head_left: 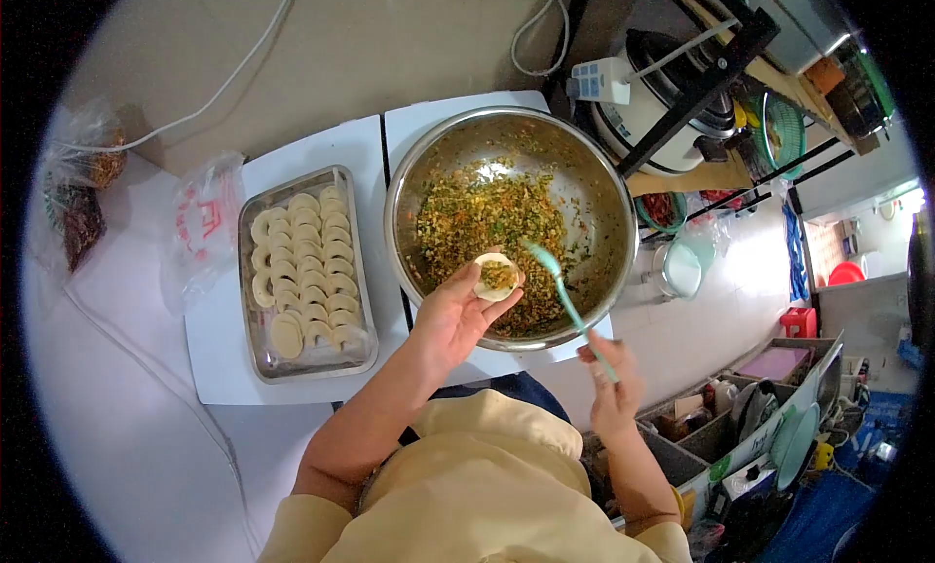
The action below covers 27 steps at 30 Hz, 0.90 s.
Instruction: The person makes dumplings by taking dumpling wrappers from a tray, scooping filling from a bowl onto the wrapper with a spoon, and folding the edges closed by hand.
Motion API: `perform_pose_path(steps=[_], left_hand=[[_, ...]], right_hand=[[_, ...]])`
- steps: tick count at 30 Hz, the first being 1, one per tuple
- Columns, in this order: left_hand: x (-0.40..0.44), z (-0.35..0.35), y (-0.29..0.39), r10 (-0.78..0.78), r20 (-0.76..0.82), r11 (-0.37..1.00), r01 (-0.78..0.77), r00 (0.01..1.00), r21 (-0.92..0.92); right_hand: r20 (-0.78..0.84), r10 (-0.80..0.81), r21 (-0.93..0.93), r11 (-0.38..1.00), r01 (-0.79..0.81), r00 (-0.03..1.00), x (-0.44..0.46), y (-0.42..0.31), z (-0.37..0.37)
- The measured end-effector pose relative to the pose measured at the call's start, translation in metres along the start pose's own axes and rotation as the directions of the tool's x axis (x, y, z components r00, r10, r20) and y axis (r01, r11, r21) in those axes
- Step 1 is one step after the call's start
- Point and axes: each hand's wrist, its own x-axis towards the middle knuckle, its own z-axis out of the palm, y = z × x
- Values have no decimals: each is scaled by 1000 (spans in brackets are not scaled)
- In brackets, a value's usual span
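White dough, cut as a small thin disc (pixel 494 293), is held in the bare left hand (pixel 456 313), above the near part of a wide round stainless-steel bowl (pixel 592 188). The disc is rested on the fingers, with the thumb laid along its left edge and the fingertips curled around its right side; the hand is turned palm up and half closed. A small mound of chopped green, yellow and orange mixture (pixel 487 212) is carried at the middle of the disc, and the rim of dough is left bare. The same mixture is heaped in the bowl, mostly toward its left half, and flecks are scattered over the right inner wall.

A slender pale-turquoise spoon (pixel 571 310) is gripped near its handle end by the right hand (pixel 614 383), whose fingers are closed around it; some blur is noted there. The handle is slanted across the bowl's near-right rim, and the spoon's head is seen just right of the disc, apart from it.

Left of the bowl, a rectangular metal tray (pixel 321 366) is set on a white tabletop (pixel 216 373). Pale crescent-shaped dough pieces (pixel 310 271) are lined up in overlapping columns in it, with flat round dough discs (pixel 286 336) placed at the near-left corner.
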Motion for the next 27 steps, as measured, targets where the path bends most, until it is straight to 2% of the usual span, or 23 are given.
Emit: perform_pose_path(steps=[1,3,4,5,6,7,9,11,15,17,18,20,23,27], left_hand=[[-2,1,1,-2,0,1000,2,1000,2],[-5,4,4,-47,-6,999,47,999,-9],[-6,4,5,-48,-4,999,48,999,-8],[-8,4,5,-56,17,998,56,998,-12],[-9,5,5,-63,37,998,64,997,-16],[-11,7,5,-64,38,998,64,997,-15],[-15,11,6,-75,54,997,77,996,-29],[-20,14,6,-86,61,996,88,994,-34],[-31,22,9,-121,62,992,123,991,-30],[-35,27,7,-133,83,990,136,988,-25],[-36,28,6,-146,100,989,148,984,-20],[-38,29,2,-143,142,989,145,980,-6],[-39,33,0,-140,186,990,136,972,36],[-43,34,0,-169,211,986,165,963,39]], right_hand=[[-2,1,0,1000,-1,1000,4,0,-2],[-26,166,46,985,-165,986,15,1,-8],[30,244,-205,951,-233,969,20,-2,-11],[29,244,-205,951,-233,969,24,2,-9],[126,73,-372,928,-21,989,28,7,-4],[249,-81,-504,840,200,965,31,8,0],[288,-26,-532,827,182,957,33,6,9],[404,58,-618,753,226,913,34,6,14],[398,-40,-543,795,271,917,43,-9,11],[205,-280,-372,864,339,938,41,-11,14],[205,-280,-373,864,340,938,42,-12,16],[177,-425,-315,830,461,888,44,-14,23],[151,-485,-335,795,506,861,46,-16,33],[102,-487,-310,813,493,867,45,-18,38]])
